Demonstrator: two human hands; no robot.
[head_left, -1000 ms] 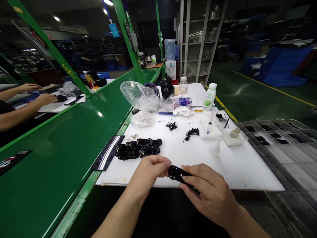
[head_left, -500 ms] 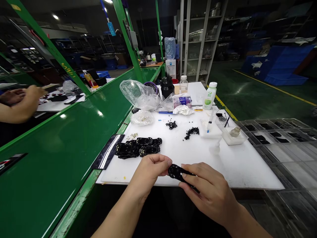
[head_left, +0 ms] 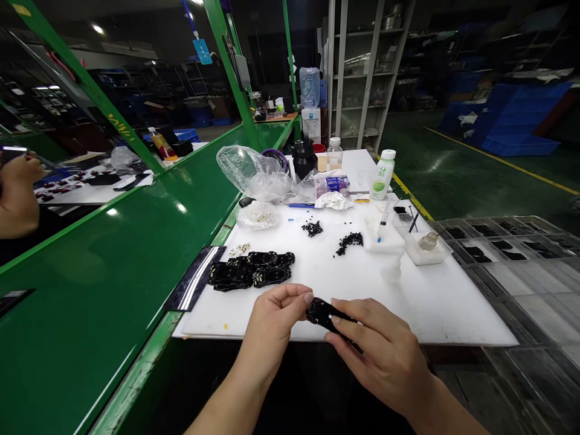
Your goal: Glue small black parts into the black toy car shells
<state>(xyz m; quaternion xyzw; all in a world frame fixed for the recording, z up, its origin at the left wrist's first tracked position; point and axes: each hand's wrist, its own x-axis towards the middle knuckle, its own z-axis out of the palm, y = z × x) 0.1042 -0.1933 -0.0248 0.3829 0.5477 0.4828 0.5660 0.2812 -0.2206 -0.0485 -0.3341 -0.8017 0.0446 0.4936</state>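
A black toy car body [head_left: 322,313] is gripped by my right hand [head_left: 385,344], with the fingers along its top and the thumb underneath. At its left end, the thumb and forefinger of my left hand [head_left: 281,311] are pinched together against the edge; whatever may be between them is hidden. More black toy car bodies [head_left: 249,270] lie in a cluster on the white work board [head_left: 335,278], beyond my left hand. Two heaps of tiny black parts, one in the middle [head_left: 312,228] and one to the right [head_left: 350,242], sit farther back on the board.
A syringe [head_left: 383,223] rests on a white block beside a clear tray [head_left: 428,254] with a small jar. Plastic bags [head_left: 256,175], a black flask [head_left: 304,158] and a white-green bottle [head_left: 383,175] stand behind. A green partition [head_left: 136,260] borders the left; a co-worker's hand [head_left: 20,175] is beyond it.
My hands stay at the toy car body with nearly the same hold; my left forearm has swung slightly right. Across the partition, the co-worker's hands have moved left and up.
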